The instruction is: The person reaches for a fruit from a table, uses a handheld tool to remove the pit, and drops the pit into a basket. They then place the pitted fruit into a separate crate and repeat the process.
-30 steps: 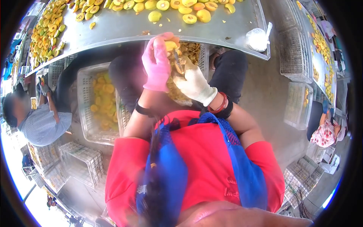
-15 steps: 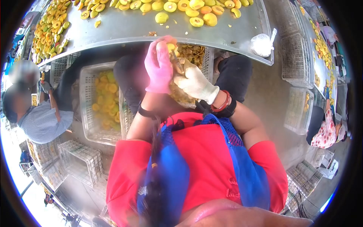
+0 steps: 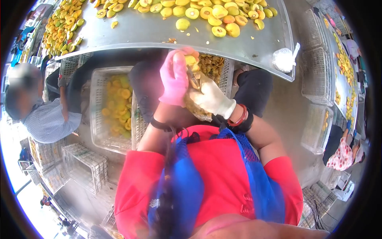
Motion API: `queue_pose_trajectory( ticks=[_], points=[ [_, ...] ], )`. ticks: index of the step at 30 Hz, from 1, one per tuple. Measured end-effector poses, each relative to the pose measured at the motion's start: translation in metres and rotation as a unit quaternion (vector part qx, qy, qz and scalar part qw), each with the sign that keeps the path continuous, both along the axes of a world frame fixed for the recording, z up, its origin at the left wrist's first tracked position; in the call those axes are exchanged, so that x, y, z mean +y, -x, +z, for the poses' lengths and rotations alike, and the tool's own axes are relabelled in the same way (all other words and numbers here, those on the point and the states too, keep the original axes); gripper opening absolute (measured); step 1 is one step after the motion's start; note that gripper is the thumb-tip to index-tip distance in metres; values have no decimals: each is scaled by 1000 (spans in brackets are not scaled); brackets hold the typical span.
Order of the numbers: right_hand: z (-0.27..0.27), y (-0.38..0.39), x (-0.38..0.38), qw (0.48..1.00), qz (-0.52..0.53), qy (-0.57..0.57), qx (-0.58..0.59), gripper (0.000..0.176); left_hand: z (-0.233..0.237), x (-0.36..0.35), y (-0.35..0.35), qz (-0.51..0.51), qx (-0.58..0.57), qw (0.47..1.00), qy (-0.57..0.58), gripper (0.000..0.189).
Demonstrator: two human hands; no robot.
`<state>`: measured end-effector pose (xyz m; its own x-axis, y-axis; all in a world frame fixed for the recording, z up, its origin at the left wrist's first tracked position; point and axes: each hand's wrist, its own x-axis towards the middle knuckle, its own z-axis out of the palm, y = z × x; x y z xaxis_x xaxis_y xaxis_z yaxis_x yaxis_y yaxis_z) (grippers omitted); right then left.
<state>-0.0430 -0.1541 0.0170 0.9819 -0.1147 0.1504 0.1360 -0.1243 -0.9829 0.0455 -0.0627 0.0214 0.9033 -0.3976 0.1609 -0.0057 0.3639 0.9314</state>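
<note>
My left hand [image 3: 174, 79], in a pink glove, is closed around a yellow fruit piece [image 3: 191, 60] just below the table's front edge. In a whitish glove, my right hand [image 3: 211, 95] is wrapped round a small metal tool [image 3: 193, 78] whose tip is against or very near the fruit. Both hands are close together above a crate [image 3: 226, 77] of brownish-yellow scraps. Halved yellow and orange fruit [image 3: 219, 21] lies on the metal table [image 3: 139, 34] beyond them.
A white crate [image 3: 95, 115] of yellow fruit stands at the left, near a seated co-worker [image 3: 51, 123]. A tied plastic bag [image 3: 283, 59] lies at the table's right corner. Stacked crates [image 3: 317, 75] and another co-worker [image 3: 341, 153] are at the right.
The whole view has shifted, so the table and hands appear lower and further right. My hands keep their grips; more of the yellow fruit piece shows between them.
</note>
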Motion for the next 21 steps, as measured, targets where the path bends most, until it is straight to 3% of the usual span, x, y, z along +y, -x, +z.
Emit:
queue_pose_trajectory(
  ticks=[1, 4, 5, 7, 10, 13, 16, 18, 20, 21],
  points=[
    [14, 4, 0, 997, -25, 71, 32, 39, -4, -2, -2, 16, -37, 999, -20, 39],
    [-3, -1, -3, 996, -13, 83, 21, 34, -16, -3, -6, 37, -70, 996, -44, 32],
    [-8, -3, -4, 998, 4, 70, -6, 32, -18, 0, -6, 32, -67, 996, -47, 31],
    [15, -4, -9, 988, 64, -40, 134, 29, -16, 4, -6, 28, -53, 997, -53, 33],
    [12, -6, -11, 975, 94, -121, 163, 20, -2, 7, -7, -5, 17, 999, -43, 40],
    [13, -7, -9, 964, 94, -144, 204, 18, 16, 14, -18, -81, 122, 989, 4, 54],
    [17, -9, -10, 952, 108, -156, 240, 18, 28, 15, -17, -64, 168, 983, -44, 53],
    [28, -10, -9, 943, 127, -180, 248, 21, 17, 13, -13, -21, 64, 998, -18, 50],
    [22, -11, 5, 995, 29, 13, 94, 22, 1, 11, -15, 8, -74, 997, 19, 48],
    [18, -12, 10, 994, -21, 111, 13, 22, -1, 11, -16, 16, -88, 996, 17, 48]
  ],
)
